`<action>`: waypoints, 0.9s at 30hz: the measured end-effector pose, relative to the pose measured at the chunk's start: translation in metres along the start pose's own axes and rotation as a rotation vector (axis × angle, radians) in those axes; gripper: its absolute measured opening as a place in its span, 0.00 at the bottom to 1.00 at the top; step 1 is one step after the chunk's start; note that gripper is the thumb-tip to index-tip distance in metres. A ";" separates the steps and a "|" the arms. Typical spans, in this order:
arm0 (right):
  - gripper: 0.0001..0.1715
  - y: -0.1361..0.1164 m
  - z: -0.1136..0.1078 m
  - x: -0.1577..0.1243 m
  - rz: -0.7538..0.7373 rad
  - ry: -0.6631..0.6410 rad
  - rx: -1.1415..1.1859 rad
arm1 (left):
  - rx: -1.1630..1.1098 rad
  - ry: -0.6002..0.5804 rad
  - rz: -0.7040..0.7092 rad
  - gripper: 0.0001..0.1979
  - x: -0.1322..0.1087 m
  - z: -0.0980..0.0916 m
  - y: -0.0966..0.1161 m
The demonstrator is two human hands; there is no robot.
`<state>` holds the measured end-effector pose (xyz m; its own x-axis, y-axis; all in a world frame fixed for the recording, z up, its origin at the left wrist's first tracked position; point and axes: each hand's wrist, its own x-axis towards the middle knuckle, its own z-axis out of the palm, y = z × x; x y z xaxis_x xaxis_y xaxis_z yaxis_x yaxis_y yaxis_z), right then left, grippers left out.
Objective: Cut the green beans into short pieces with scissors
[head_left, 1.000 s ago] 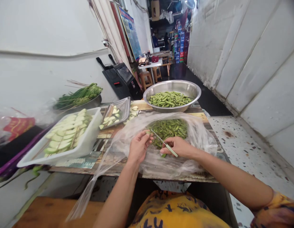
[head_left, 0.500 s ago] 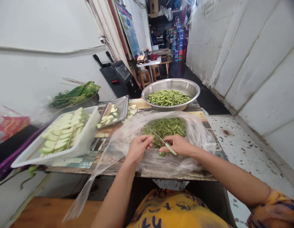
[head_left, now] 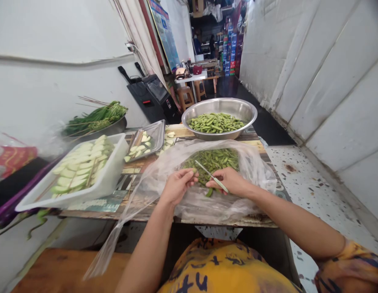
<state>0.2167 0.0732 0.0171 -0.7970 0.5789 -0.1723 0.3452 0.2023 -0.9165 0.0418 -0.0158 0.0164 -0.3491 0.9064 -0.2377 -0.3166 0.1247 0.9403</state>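
Note:
Over a clear plastic bag (head_left: 164, 179) my right hand (head_left: 233, 182) is closed around scissors (head_left: 220, 184) with a pale green handle, their thin blades pointing up and left. To its left, my left hand (head_left: 179, 185) has its fingers pinched together at the blade tips. A bit of green at those fingertips looks like an edamame pod (head_left: 194, 170), mostly hidden. Beneath both hands lies a heap of edamame pods (head_left: 218, 158) in the open bag. A single green pod (head_left: 209, 192) shows just under my right hand.
Beyond the bag stands a steel basin (head_left: 250, 116) holding more pods. On the left are a white tub (head_left: 115, 179) of skewered pale green slices, a metal tray (head_left: 161, 134) with cut pieces, and a bowl of skewered greens (head_left: 100, 118). The wooden table (head_left: 137, 215) ends near my lap.
The scissors have turned slightly and their tips sit a little higher and further right. My left fingers have opened slightly around the green bit. The whole view has shifted slightly.

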 end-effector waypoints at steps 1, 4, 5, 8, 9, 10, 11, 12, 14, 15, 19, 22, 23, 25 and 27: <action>0.24 0.001 -0.001 0.001 -0.001 0.019 0.031 | -0.029 0.020 -0.011 0.13 0.000 -0.001 0.001; 0.24 0.005 -0.006 0.006 0.018 0.073 0.092 | 0.054 0.067 0.008 0.12 0.002 -0.005 0.000; 0.24 0.006 -0.007 0.008 0.024 0.085 0.100 | 0.173 0.068 0.050 0.11 0.003 -0.006 -0.002; 0.24 0.009 -0.008 0.010 0.018 0.097 0.087 | 0.687 0.021 0.279 0.10 0.008 -0.005 -0.008; 0.24 0.009 -0.008 0.010 0.011 0.096 0.081 | 0.841 -0.003 0.356 0.10 0.010 -0.003 -0.010; 0.24 0.010 -0.008 0.010 0.006 0.096 0.077 | 0.959 -0.028 0.418 0.10 0.012 -0.002 -0.012; 0.24 0.010 -0.007 0.010 0.004 0.097 0.074 | 1.040 -0.046 0.465 0.10 0.013 0.000 -0.013; 0.24 0.011 -0.007 0.010 0.005 0.095 0.074 | 1.090 -0.057 0.499 0.09 0.015 0.001 -0.014; 0.24 0.012 -0.007 0.009 0.006 0.079 0.065 | 1.093 -0.044 0.517 0.07 0.017 0.002 -0.014; 0.25 0.012 -0.007 0.009 0.006 0.060 0.052 | 1.050 -0.008 0.496 0.06 0.018 0.001 -0.013; 0.26 0.013 -0.004 0.006 0.010 -0.033 -0.055 | 0.696 0.129 0.258 0.11 0.017 -0.004 -0.008; 0.26 0.012 -0.003 0.003 -0.015 -0.043 -0.118 | 0.517 0.118 0.150 0.14 0.015 -0.003 -0.006; 0.26 0.011 -0.002 0.003 -0.031 -0.038 -0.129 | 0.496 0.115 0.139 0.14 0.014 -0.002 -0.005; 0.26 0.010 -0.003 0.002 -0.059 -0.028 -0.145 | 0.474 0.115 0.133 0.14 0.013 0.002 -0.004; 0.26 0.008 -0.003 0.002 -0.072 -0.018 -0.174 | 0.447 0.098 0.125 0.13 0.011 0.006 -0.004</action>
<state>0.2200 0.0784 0.0108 -0.8308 0.5443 -0.1162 0.3663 0.3775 -0.8505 0.0441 -0.0036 0.0117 -0.4485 0.8860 -0.1180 0.1365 0.1983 0.9706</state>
